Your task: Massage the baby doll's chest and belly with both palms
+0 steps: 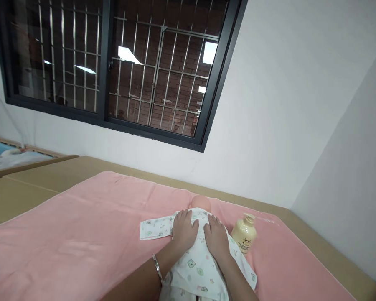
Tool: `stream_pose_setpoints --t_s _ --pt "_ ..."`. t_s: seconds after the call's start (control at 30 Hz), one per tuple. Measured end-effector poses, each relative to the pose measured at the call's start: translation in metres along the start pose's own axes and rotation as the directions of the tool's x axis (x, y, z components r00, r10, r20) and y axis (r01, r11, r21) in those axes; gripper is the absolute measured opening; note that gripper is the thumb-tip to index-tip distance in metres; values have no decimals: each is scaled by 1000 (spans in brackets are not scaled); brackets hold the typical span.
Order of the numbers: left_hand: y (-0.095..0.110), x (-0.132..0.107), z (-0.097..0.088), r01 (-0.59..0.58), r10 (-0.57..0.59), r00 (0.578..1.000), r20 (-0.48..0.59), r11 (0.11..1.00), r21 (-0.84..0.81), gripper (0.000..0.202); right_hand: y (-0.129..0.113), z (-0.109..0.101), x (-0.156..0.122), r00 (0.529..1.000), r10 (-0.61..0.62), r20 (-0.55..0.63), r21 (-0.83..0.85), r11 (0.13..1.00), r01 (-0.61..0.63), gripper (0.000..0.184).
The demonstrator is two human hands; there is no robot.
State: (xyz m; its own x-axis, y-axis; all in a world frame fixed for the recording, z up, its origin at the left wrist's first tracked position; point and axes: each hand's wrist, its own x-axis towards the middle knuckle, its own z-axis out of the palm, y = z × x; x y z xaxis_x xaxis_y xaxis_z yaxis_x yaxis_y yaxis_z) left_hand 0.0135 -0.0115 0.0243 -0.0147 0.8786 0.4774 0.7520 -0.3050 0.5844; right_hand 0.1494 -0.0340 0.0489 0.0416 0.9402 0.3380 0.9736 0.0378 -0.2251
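Observation:
What looks like a baby doll lies on a pink blanket (90, 225), with only the smooth round top of its head (201, 202) showing. Over its body is a white long-sleeved baby top (200, 271) printed with small green and brown figures. My left hand (184, 230) rests flat on the upper left of the top, fingers stretched toward the head. On the upper right, my right hand (217, 235) lies in the same way. One sleeve (156, 228) points out to the left; the other slants down past my right forearm. A cream bottle (244, 234) stands close to my right hand.
The blanket covers much of a tan padded surface (81, 167) against a white wall (269, 104). A dark-framed window (105, 62) with metal bars is above. At the far left, a wooden-edged box (21, 159) holds white and blue items.

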Motion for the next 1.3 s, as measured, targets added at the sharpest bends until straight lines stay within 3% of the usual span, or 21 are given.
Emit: stream_pose_setpoints --t_s 0.17,0.3,0.43,0.67,0.87,0.97,1.1,1.2,1.3 --pt "-5 0 2 -137 130 989 -66 984 -114 32 0 -3 -2 996 -65 -59 118 990 72 48" --pt "-5 -3 4 -158 143 979 -145 982 -99 27 -5 -7 -11 992 41 -123 122 992 -26 38" --pt "-4 -2 4 -116 109 988 -105 992 -57 26 -7 -8 -12 986 118 -119 95 990 -107 38" --pt "-4 2 0 -220 218 976 -23 971 -95 31 -1 -6 -2 992 -71 -101 209 974 91 47" --pt "-3 -3 0 -129 124 989 -85 990 -62 30 -2 -5 -12 984 116 -133 180 980 -91 38" --pt "-4 -1 2 -95 92 994 -63 994 -52 33 1 -1 -7 989 71 -129 187 981 -46 42" --pt "-6 3 2 -142 139 989 -40 987 -75 35 5 3 2 992 -48 -120 217 973 74 51" --pt "-5 2 0 -187 183 982 -47 976 -112 33 4 1 -1 992 -20 -128 258 965 53 46" --pt "-3 -3 -3 -182 177 981 -75 980 -80 37 0 -3 -10 988 81 -131 232 972 -49 37"
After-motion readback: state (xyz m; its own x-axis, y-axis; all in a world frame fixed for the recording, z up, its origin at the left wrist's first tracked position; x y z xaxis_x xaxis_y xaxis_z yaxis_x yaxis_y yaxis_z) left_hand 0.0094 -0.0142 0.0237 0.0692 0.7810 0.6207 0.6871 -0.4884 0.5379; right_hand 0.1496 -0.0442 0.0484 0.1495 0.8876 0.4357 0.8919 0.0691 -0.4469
